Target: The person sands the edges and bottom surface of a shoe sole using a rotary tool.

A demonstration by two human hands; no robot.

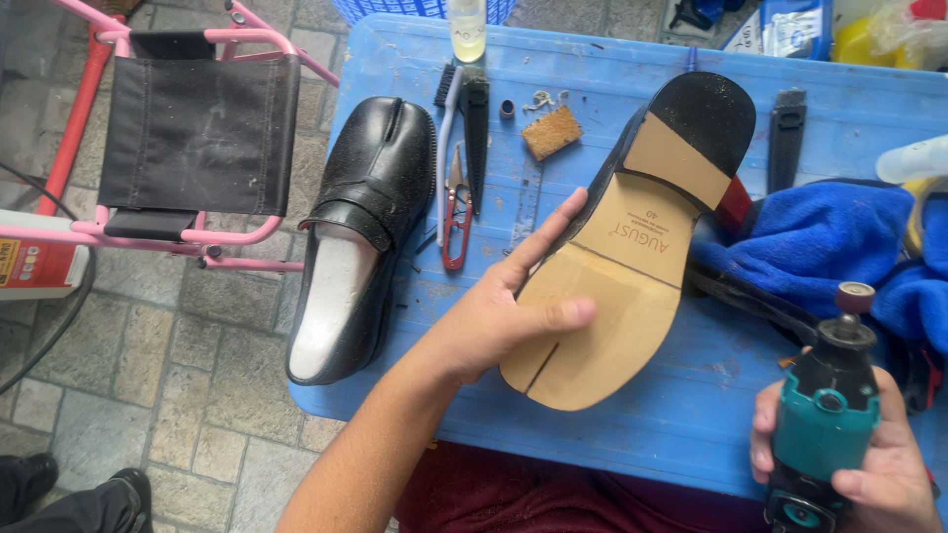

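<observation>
My left hand grips a shoe turned sole-up, with a tan leather sole, a split toe and a black rubber heel; my thumb rests on the sole's forepart. My right hand holds a teal and black rotary tool upright at the lower right, its small sanding drum on top. The matching black split-toe shoe, with a white insert inside, lies on the left of the blue table.
Small red snips, a brush, a black file and a cork block lie between the shoes. A blue cloth sits at the right. A pink folding chair stands left on the stone floor. Someone's black shoes show at bottom left.
</observation>
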